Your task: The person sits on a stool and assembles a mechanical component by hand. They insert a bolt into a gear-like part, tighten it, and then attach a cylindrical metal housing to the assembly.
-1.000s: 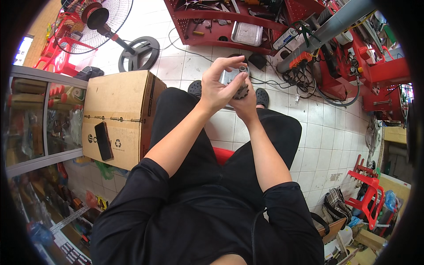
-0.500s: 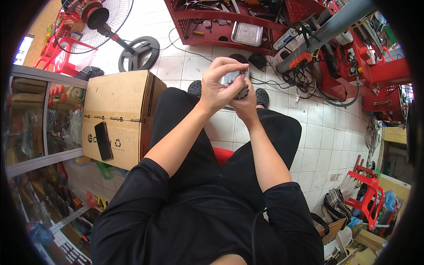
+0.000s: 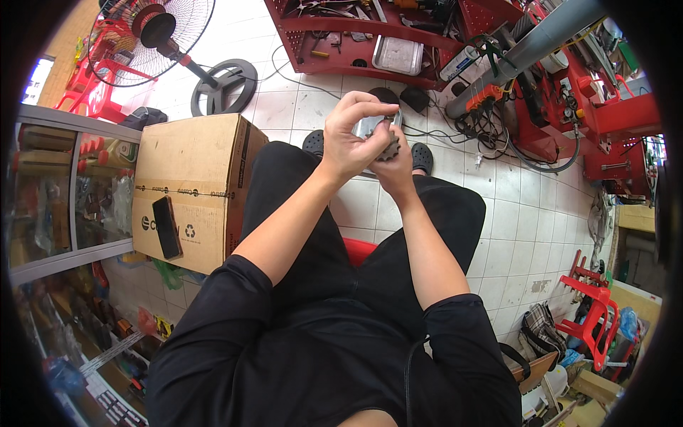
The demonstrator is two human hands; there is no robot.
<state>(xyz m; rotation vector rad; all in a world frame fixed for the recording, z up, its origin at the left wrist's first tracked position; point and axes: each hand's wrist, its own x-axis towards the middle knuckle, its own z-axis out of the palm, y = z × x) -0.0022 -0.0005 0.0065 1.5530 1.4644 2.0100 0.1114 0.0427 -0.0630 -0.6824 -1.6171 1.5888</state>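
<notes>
A small dark toothed metal gear (image 3: 390,151) sits between my two hands, above the gap between my knees. My right hand (image 3: 395,173) is wrapped round it from below and the right. On its left and far side, my left hand (image 3: 344,146) is curled, with the thumb pressed near the gear's top and the index finger arched over toward the far end. Both hands are closed. My fingers cover much of the gear. A silvery metal surface (image 3: 367,127) shows just behind the fingers; I cannot tell what it belongs to.
To the left stands a cardboard box (image 3: 188,160) with a black phone (image 3: 167,228) on top, beside a glass cabinet (image 3: 43,192). A fan (image 3: 158,30) is at the far left. Ahead is a red tool cart (image 3: 320,50). Cables (image 3: 462,124) and a red stool (image 3: 597,313) lie right.
The hands stay in nearly the same place on the gear. My left index finger and thumb have shifted very slightly.
</notes>
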